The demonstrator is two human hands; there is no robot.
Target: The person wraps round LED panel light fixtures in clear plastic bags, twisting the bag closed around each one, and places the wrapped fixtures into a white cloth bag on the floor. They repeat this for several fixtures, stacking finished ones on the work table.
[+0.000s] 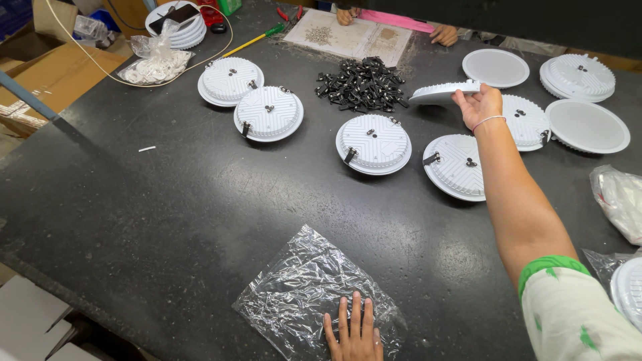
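My right hand (479, 105) reaches far across the black table and grips the edge of a round white lamp housing (443, 92), which is tilted above the tabletop. A thin band circles that wrist. My left hand (354, 329) lies flat, fingers spread, on a clear crinkled plastic bag (301, 289) at the near edge. Several more white round housings lie ribbed side up around the right hand, one (374, 142) at the centre and one (457, 167) under my forearm.
A pile of small black clips (362, 83) lies mid-table. Further housings (267, 112) and flat white discs (587, 125) are spread left and right. Another person's hands (444, 33) rest at a cardboard sheet (348, 35) on the far side. Plastic bags (618, 200) lie at right.
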